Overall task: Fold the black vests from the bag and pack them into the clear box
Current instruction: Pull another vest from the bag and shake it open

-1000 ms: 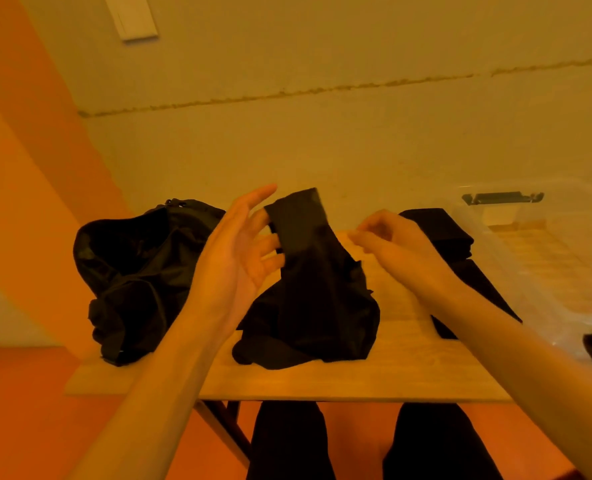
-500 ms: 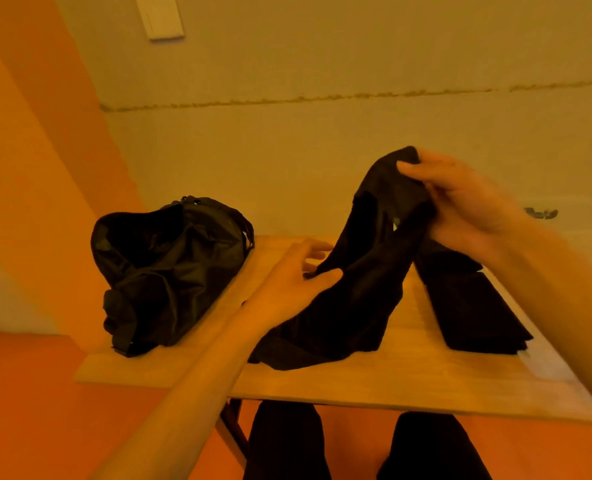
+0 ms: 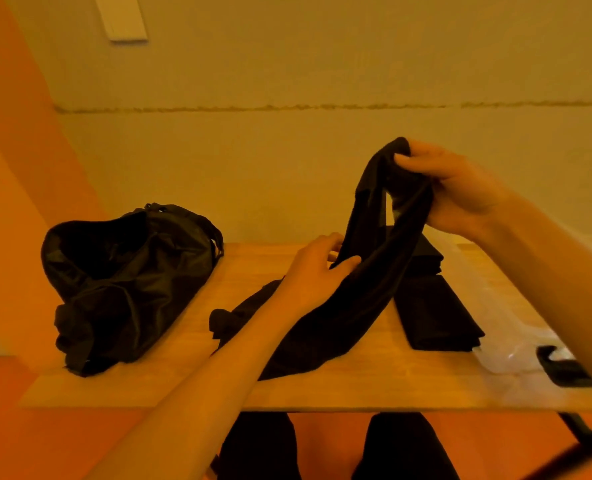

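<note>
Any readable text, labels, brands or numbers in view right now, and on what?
None can be read.
Bag: no label or brand shows.
Held vest and folded vests: plain black, no visible tag text.
White wall plate: blank.
Clear box: no markings legible.

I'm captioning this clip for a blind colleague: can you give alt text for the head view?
Two hands hold a black vest over a wooden table: the right hand lifts its top, the left hand grips lower. A black bag lies left, folded vests right.
</note>
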Available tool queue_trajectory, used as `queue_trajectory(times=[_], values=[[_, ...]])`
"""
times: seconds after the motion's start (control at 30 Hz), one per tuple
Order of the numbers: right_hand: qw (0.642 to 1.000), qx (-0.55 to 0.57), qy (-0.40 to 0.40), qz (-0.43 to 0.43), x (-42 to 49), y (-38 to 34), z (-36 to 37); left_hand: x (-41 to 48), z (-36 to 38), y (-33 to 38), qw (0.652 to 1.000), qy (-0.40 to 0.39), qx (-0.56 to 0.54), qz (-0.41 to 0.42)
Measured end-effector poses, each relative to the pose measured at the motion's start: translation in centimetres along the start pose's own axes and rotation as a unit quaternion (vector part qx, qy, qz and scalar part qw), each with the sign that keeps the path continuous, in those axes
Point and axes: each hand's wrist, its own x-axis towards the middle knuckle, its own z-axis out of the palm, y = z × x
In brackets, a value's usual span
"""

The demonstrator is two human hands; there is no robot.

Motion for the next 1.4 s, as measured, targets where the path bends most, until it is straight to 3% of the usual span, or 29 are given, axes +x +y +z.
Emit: queue_trajectory(times=[0.1,0.17,0.3,0.37,0.5,0.6,0.7,0.77,0.83,0.93,1.03,1.1,1.17,1.23,1.3,1.4], values=[[0.995,-0.098,0.026,0.023,0.4,-0.5,-0.8,0.4,-0.1,-0.8,0.998,0.061,-0.003,-0.002],[0.985,-0.137,0.105,0.031,0.7,-0.8,-1.9,0.2,-1.2,-1.6,0.991,0.119,-0.061,-0.004],[0.963,-0.074,0.246,0.081,1.2,-0.3,-3.3,-0.7,-4.2,-1.8,0.959,0.248,-0.134,0.008],[0.958,-0.071,0.247,0.124,1.5,0.4,-3.6,-1.0,-5.7,-1.3,0.951,0.274,-0.143,0.026],[0.963,-0.136,0.147,0.182,1.5,0.6,-3.2,-1.3,-9.0,-0.5,0.939,0.317,-0.111,0.073],[0.975,-0.027,0.106,0.195,1.4,0.0,-2.9,-1.5,-11.0,-0.2,0.945,0.313,-0.018,0.099],[0.981,0.06,0.123,0.135,1.9,-0.4,-2.9,-2.0,-12.6,-1.0,0.961,0.242,0.057,0.119],[0.982,0.07,0.138,0.107,2.2,-0.7,-2.8,-2.2,-13.3,-1.8,0.967,0.197,0.116,0.111],[0.984,0.067,0.138,0.091,2.3,-0.6,-2.7,-2.1,-13.9,-2.4,0.95,0.199,0.206,0.123],[0.981,0.127,0.139,0.055,2.6,-0.2,-2.3,-2.1,-14.5,-2.2,0.926,0.216,0.306,0.049],[0.97,0.191,0.144,0.033,3.1,-0.1,-2.4,-2.1,-15.4,-2.6,0.901,0.168,0.368,-0.158],[0.955,0.229,0.187,0.029,3.5,0.0,-2.9,-2.3,-15.8,-2.3,0.926,0.133,0.214,-0.282],[0.946,0.236,0.222,0.023,3.9,0.1,-3.2,-2.5,-15.9,-1.9,0.933,0.11,-0.043,-0.339],[0.949,0.216,0.229,0.018,4.2,0.4,-3.3,-2.5,-15.9,-1.9,0.908,0.112,-0.261,-0.308],[0.95,0.215,0.226,0.014,4.4,0.7,-3.4,-2.7,-16.0,-1.8,0.861,0.114,-0.436,-0.236],[0.947,0.23,0.223,0.018,4.7,0.9,-4.0,-2.9,-16.4,-1.2,0.805,0.104,-0.57,-0.127]])
